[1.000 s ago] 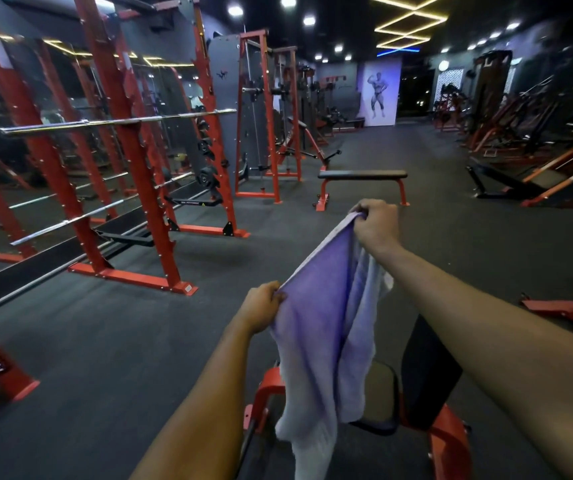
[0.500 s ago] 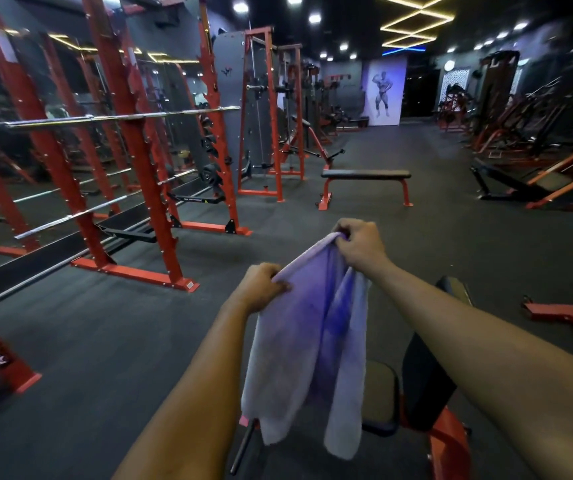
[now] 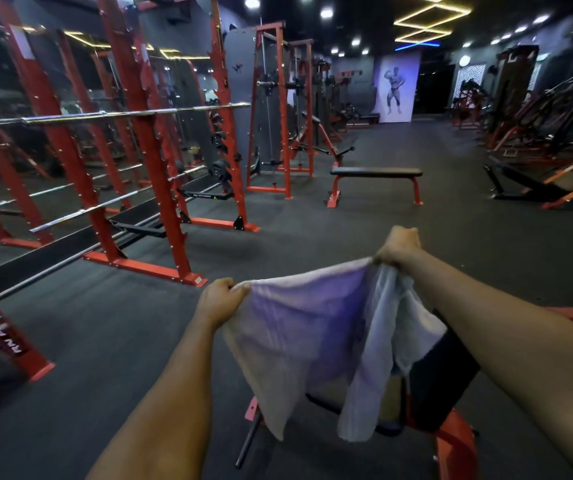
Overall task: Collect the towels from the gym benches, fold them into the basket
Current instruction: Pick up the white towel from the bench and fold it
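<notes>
two grips hold one towel (image 3: 298, 327) in the head view. the left grip (image 3: 221, 301) is closed in a fist on the towel's top left corner; the right grip (image 3: 399, 245) is closed in a fist on the top right corner, farther from us and higher than the left. we note that the top edge of the towel runs taut between the two grips, rising toward the right one. the towel is pale, with a purple cast from the lighting. its main panel hangs below and between the grips; a second, narrower fold hangs directly under the right grip, and its lower end reaches lower than the main panel's right side.

behind and below the hanging towel we see a red-framed counter (image 3: 451, 441) with a black pad, partly covered by the cloth. we cannot tell whether the towel touches it. beyond the right grip, well apart, stands a flat counter (image 3: 376, 173) with a black top and red legs on the dark floor (image 3: 105, 334). beyond and to the left of the left grip stand red racks (image 3: 146, 161) carrying a steel barbell (image 3: 122, 116). both forearms are bare and extended forward.
</notes>
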